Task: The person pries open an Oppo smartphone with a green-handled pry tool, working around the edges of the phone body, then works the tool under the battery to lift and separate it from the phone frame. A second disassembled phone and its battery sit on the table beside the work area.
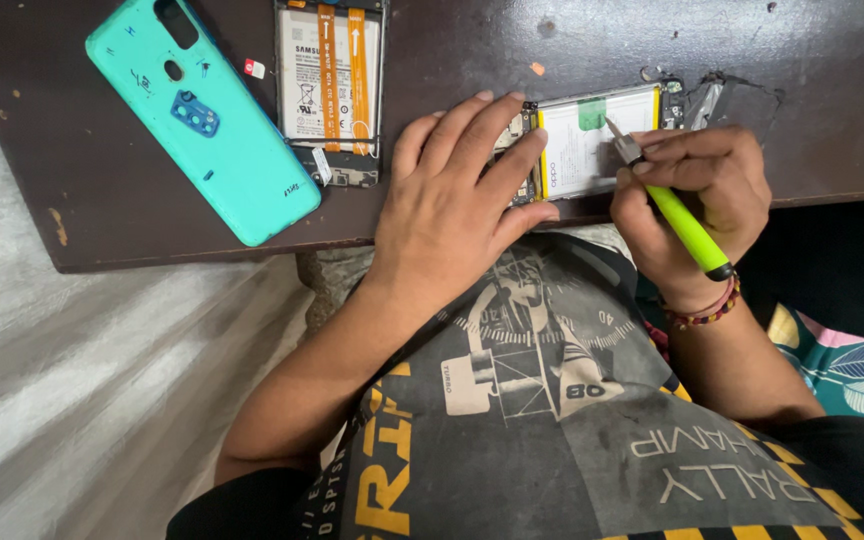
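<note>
An opened phone [592, 145] with a white battery lies at the near edge of the dark table [102, 200]. My left hand [457, 200] rests flat on its left part, fingers spread, holding it down. My right hand [697, 195] grips a screwdriver [677, 215] with a lime-green handle. The metal tip of the screwdriver points at the phone's battery, near its right side. A beaded band circles my right wrist.
A turquoise phone back cover [202, 115] lies at the table's left. Beside it sits a second opened phone [330, 85] with a white battery and orange strips. A small red-and-white chip [254, 68] lies between them. Pale cloth covers the floor at left.
</note>
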Available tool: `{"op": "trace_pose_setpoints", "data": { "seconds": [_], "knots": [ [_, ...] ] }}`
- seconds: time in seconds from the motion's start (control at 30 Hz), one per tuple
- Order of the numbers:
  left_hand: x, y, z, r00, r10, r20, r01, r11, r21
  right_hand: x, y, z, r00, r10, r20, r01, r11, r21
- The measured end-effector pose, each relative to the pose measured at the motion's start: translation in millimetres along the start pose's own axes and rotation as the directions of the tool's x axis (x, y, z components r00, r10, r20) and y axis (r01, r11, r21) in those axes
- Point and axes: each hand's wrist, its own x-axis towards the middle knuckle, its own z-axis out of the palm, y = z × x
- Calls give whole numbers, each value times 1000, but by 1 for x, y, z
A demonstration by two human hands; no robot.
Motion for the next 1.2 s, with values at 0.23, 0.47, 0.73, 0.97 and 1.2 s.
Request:
{"op": "trace_pose_setpoints", "data": {
  "seconds": [0.23,0.47,0.73,0.97,1.2],
  "knots": [
    [-1,0,0,1000,0,0,0,1000,-3,-2,2,1,1000,6,-4,-6,1000,15],
    [-1,0,-1,1000,-4,0,4,1000,2,-1,2,3,1000,4,-1,-4,1000,-18],
    [0,-1,-1,1000,-8,1,8,1000,-2,-4,6,7,999,-34,-15,33,999,-30],
    [1,0,-2,1000,-21,3,21,1000,-14,-15,12,13,994,-111,-15,110,993,-50],
    [3,-1,-5,1000,-11,6,11,999,-45,-16,10,19,984,-169,-50,161,977,-139]
  ]
}}
